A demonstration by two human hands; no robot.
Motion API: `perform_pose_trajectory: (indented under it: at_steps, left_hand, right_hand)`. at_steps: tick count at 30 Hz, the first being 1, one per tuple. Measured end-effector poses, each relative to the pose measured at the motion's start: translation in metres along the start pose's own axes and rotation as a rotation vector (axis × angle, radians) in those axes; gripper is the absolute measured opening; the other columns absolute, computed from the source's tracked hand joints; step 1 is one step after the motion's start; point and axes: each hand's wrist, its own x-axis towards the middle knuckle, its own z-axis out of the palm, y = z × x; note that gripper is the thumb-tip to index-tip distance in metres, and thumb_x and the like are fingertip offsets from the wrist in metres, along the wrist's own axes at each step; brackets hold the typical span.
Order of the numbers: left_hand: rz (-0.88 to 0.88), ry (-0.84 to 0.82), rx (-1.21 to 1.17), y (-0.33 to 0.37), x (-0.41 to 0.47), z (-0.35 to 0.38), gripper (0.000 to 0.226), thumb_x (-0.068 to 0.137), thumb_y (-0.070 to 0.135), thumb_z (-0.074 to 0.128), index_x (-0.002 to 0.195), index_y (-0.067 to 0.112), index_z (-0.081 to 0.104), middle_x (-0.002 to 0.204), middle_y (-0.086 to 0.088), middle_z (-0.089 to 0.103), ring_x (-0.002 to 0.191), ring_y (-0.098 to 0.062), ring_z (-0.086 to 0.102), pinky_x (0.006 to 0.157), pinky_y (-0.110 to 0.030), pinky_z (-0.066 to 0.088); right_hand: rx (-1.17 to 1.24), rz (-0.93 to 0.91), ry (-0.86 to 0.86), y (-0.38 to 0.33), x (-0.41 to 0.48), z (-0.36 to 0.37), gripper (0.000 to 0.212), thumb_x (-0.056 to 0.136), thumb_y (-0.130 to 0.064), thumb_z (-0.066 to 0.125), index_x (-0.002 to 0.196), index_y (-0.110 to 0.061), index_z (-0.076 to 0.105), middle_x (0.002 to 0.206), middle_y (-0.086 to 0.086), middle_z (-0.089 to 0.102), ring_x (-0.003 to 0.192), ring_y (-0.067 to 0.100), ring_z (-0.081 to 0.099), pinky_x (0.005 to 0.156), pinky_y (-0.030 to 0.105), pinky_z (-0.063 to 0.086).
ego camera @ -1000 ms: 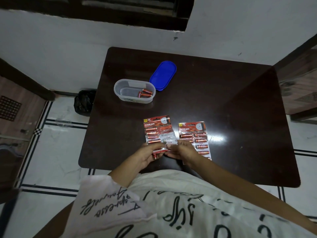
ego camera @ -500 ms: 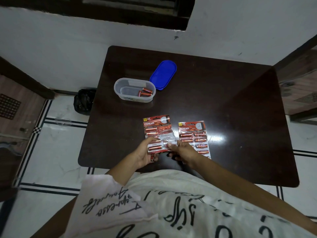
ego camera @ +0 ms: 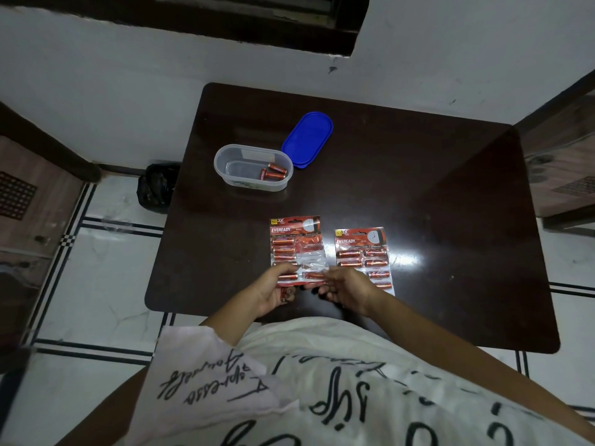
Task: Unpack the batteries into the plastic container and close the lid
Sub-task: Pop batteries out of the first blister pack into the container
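Since earlier, right hand [ego camera: 346, 286] shifted rightward; both gripped the opened Eveready blister pack [ego camera: 296, 249], left hand [ego camera: 273, 292] cupping loose batteries [ego camera: 287, 293]. Peel slowly.

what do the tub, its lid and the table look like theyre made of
Tub: translucent, slightly frosted plastic; the batteries inside show through its wall.
Lid: opaque blue plastic, smooth, dull sheen.
Table: dark, probably lacquered wood or laminate; a bright glare shows the gloss.

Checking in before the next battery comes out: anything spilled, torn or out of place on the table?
Nothing spilled. The left battery pack has torn, empty blisters on its right column, as expected from unpacking. Two batteries lie in the plastic container; the blue lid rests beside it.
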Motion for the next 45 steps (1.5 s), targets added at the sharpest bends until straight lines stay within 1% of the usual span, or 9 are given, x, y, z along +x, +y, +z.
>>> perform_pose_trajectory:
  at_steps: [10,15,20,23,27,30,34,38,45]
  left_hand:
    - [-0.016,-0.056,-0.002,-0.002,-0.002,-0.002,0.010,0.091,0.018,0.057,0.096,0.011,0.062,0.066,-0.001,0.061,0.044,-0.008,0.048,0.045,-0.020,0.037]
    - [0.039,-0.033,-0.015,-0.001,-0.003,0.002,0.005,0.092,0.012,0.057,0.095,0.012,0.061,0.060,0.002,0.064,0.039,-0.005,0.051,0.039,-0.017,0.039]
    - [0.066,-0.023,-0.003,-0.004,-0.002,0.002,0.005,0.090,0.012,0.060,0.094,0.013,0.063,0.066,0.001,0.064,0.042,-0.006,0.049,0.040,-0.017,0.038]
    - [0.060,-0.040,0.012,-0.006,-0.002,0.003,0.008,0.090,0.016,0.061,0.096,0.014,0.065,0.072,-0.001,0.063,0.045,-0.006,0.046,0.044,-0.017,0.036]
    - [0.039,-0.066,0.026,-0.005,-0.006,0.001,0.010,0.093,0.022,0.059,0.095,0.015,0.064,0.066,0.002,0.066,0.045,-0.006,0.053,0.046,-0.018,0.041]
    - [0.016,-0.067,0.015,-0.003,-0.006,-0.002,0.016,0.094,0.026,0.056,0.096,0.013,0.064,0.065,0.000,0.065,0.045,-0.007,0.054,0.046,-0.019,0.043]
    - [0.022,-0.059,0.011,-0.001,-0.006,-0.005,0.018,0.094,0.028,0.055,0.097,0.012,0.064,0.063,0.000,0.065,0.045,-0.008,0.055,0.045,-0.020,0.044]
    - [0.018,-0.059,0.011,-0.002,-0.006,-0.005,0.019,0.093,0.029,0.056,0.098,0.012,0.065,0.067,-0.002,0.065,0.046,-0.010,0.054,0.045,-0.020,0.043]
    - [0.041,-0.037,0.026,-0.005,-0.007,-0.005,0.023,0.093,0.035,0.057,0.097,0.014,0.065,0.069,-0.001,0.065,0.048,-0.009,0.051,0.048,-0.021,0.038]
  right_hand:
    - [-0.051,-0.044,0.089,0.007,0.006,-0.007,0.021,0.101,-0.002,0.045,0.097,-0.003,0.066,0.069,0.002,0.073,0.056,0.007,0.059,0.057,0.015,0.050]
    - [0.057,-0.007,0.064,0.007,0.006,-0.009,0.028,0.100,0.001,0.045,0.125,0.008,0.056,0.095,0.014,0.066,0.074,0.014,0.067,0.063,0.019,0.055]
    - [0.020,0.011,0.117,0.004,0.006,-0.007,0.022,0.099,0.006,0.044,0.116,0.002,0.058,0.090,0.016,0.065,0.064,0.012,0.067,0.057,0.018,0.055]
    - [-0.038,-0.010,0.184,0.001,0.004,-0.003,0.018,0.097,0.005,0.046,0.095,0.001,0.064,0.073,0.012,0.066,0.049,0.008,0.061,0.051,0.016,0.052]
    - [-0.074,-0.063,0.241,0.001,-0.001,0.004,0.028,0.095,0.000,0.052,0.071,-0.005,0.065,0.051,0.002,0.066,0.040,0.005,0.055,0.044,0.014,0.048]
    - [-0.086,-0.070,0.272,0.003,0.001,0.007,0.022,0.095,-0.002,0.054,0.076,-0.003,0.066,0.059,0.007,0.066,0.043,0.006,0.058,0.048,0.015,0.050]
    - [0.024,-0.003,0.189,0.001,0.001,0.006,0.012,0.094,-0.007,0.056,0.098,-0.003,0.066,0.084,0.015,0.072,0.066,0.017,0.069,0.066,0.023,0.057]
    - [0.038,-0.036,0.172,0.002,-0.003,0.005,0.007,0.094,-0.004,0.061,0.094,-0.001,0.067,0.080,0.011,0.072,0.064,0.013,0.070,0.064,0.018,0.058]
    - [0.050,-0.053,0.296,0.004,0.002,0.012,0.011,0.092,0.002,0.061,0.083,-0.001,0.067,0.066,0.008,0.071,0.052,0.010,0.068,0.053,0.015,0.056]
